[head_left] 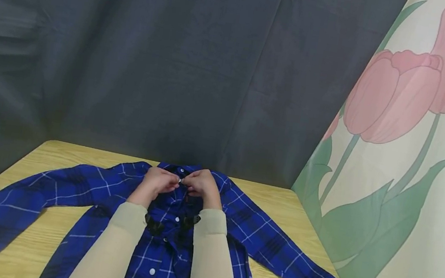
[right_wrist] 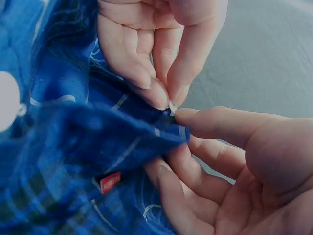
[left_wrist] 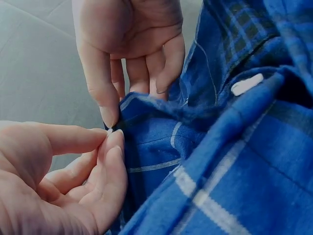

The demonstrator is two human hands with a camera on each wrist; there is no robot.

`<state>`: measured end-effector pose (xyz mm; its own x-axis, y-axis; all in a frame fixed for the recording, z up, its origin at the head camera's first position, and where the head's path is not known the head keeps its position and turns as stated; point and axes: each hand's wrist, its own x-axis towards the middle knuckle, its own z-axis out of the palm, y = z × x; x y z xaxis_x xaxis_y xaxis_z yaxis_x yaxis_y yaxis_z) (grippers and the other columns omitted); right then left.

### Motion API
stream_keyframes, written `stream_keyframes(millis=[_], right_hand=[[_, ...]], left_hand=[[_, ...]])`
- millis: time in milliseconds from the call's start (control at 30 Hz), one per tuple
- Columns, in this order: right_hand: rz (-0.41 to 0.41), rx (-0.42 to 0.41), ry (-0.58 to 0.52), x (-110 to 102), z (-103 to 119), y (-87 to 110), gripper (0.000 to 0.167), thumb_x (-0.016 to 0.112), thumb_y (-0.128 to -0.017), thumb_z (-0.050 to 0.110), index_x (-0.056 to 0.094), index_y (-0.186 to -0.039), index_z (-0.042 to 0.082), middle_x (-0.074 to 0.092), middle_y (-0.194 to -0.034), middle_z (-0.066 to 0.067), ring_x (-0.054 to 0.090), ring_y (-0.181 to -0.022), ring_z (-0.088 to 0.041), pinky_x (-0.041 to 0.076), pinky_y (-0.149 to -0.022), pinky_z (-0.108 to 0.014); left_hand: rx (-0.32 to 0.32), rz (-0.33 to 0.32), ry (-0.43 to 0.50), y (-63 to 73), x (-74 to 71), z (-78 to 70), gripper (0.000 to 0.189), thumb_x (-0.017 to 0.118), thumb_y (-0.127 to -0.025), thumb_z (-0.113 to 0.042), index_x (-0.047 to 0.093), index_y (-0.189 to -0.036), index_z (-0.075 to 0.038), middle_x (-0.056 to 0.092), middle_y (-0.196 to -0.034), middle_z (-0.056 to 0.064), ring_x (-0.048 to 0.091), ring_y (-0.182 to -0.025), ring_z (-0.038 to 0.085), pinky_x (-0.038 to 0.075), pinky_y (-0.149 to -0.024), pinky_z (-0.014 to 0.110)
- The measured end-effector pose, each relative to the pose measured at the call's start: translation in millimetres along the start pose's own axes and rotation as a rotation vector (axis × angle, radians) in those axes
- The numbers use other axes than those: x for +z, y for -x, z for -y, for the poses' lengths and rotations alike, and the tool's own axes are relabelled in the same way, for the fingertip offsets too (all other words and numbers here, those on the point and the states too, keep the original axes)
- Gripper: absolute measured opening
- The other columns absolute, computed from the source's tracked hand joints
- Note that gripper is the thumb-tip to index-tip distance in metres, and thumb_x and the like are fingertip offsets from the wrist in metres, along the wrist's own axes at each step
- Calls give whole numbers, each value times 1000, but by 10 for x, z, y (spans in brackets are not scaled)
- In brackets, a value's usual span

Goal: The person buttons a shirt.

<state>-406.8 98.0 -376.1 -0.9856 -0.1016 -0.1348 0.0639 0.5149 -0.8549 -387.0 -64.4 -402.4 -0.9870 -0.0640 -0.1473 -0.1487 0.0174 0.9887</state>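
A blue plaid long-sleeved shirt (head_left: 264, 235) lies spread, front up, with its collar end away from me. Near the collar, my left hand (head_left: 158, 183) pinches a small white button (right_wrist: 172, 108) between thumb and fingertips. My right hand (head_left: 202, 186) meets it there, gripping the shirt's front edge (right_wrist: 168, 134) between thumb and fingers. Both sets of fingertips nearly touch in the left wrist view, at the button (left_wrist: 109, 131). How far the button sits in a buttonhole is hidden by the fingers.
The shirt rests on a light wooden table (head_left: 19, 248). Other white buttons (head_left: 152, 271) run down its front, and a small red tag (right_wrist: 110, 182) shows on the fabric. Behind hangs a dark curtain (head_left: 164, 64); a tulip-patterned panel (head_left: 428, 225) stands at the right.
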Motion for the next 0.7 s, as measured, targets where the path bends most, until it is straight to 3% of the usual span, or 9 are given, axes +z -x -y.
stream_keyframes(millis=[200,433,700], right_hand=[[-1,13,16,-13,-21,-8,16,80,-95,12,84,-104,0,72,-92,-3,73,-88,-24,68,-89,-44],[-16,-6,11,-36,-38,-29,18,79,-97,11,84,-108,-1,80,-115,-18,75,-91,-25,67,-93,-47],[12,-51,-52,-5,-31,-37,22,78,-98,11,82,-113,-4,79,-122,-22,80,-107,-34,66,-96,-48]], left_hand=[[13,-27,-26,14,44,17,23,72,-100,-2,77,-117,12,83,-106,19,77,-75,9,66,-75,25],[38,-27,-38,37,87,-14,21,71,-101,-2,78,-117,11,80,-118,25,80,-82,14,67,-80,27],[74,-73,-28,26,62,3,20,71,-102,-4,79,-115,9,80,-117,24,77,-79,10,66,-76,23]])
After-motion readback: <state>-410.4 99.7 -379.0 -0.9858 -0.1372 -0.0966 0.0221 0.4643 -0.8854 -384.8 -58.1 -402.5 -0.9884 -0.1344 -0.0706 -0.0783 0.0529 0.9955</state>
